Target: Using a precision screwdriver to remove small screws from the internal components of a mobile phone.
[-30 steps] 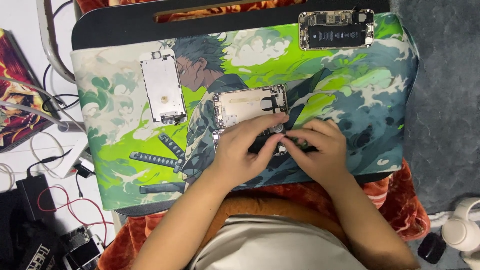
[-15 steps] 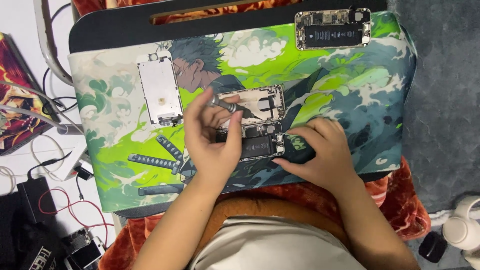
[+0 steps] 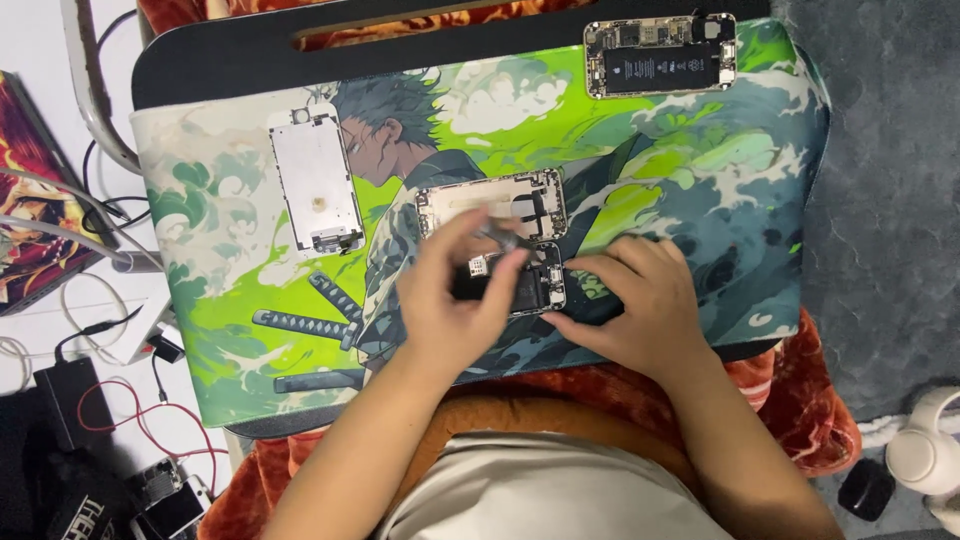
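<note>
A green and grey illustrated mat point(image 3: 700, 180) is spread over a black worktop point(image 3: 200, 70), and on it a detached phone screen panel point(image 3: 315, 185) is laid face down at the left, while a second opened phone with its battery exposed point(image 3: 660, 55) is set at the far right corner. To the left, on a white surface, black and red cables point(image 3: 100, 410), a black power adapter point(image 3: 65, 400) and a colourful printed book point(image 3: 35, 200) are seen. At the lower right, on grey carpet point(image 3: 890, 200), a white rounded object point(image 3: 925, 450) and a small black item point(image 3: 865, 488) are found, and red patterned cloth point(image 3: 800, 400) is visible beneath the worktop's near edge.
</note>
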